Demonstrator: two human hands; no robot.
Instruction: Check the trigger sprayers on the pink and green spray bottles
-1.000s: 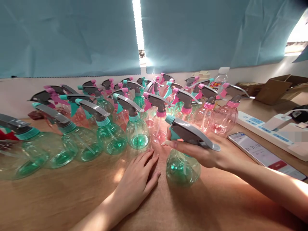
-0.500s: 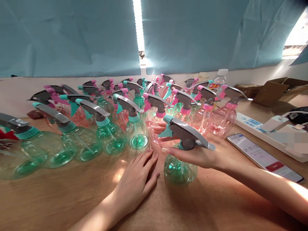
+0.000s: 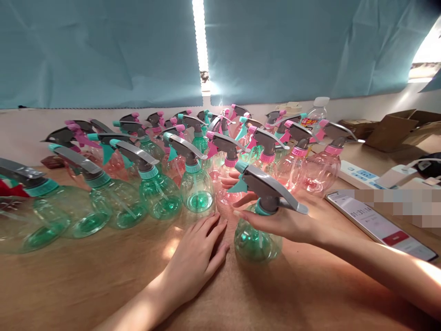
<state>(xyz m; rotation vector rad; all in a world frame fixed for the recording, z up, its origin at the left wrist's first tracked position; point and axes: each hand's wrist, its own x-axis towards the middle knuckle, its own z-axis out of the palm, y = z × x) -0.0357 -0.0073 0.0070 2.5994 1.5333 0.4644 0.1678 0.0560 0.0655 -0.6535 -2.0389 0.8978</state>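
tabletop (image 3: pixel 86 280): spray bottles (image 3: pixel 160 198) crowd right hand (image 3: pixel 287 225), phone (image 3: pixel 377 221) nearby

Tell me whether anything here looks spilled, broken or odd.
Nothing stands out: no spill or break shows, and the green bottle at the right hand stands roughly upright. Far-left bottles seem to lean, perhaps lens distortion.

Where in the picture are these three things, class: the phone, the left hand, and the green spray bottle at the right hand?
Phone (image 3: pixel 381 225): head view, on its screen.
Left hand (image 3: pixel 198 246): head view, on its back.
Green spray bottle (image 3: pixel 254 246): head view, on its see-through body.
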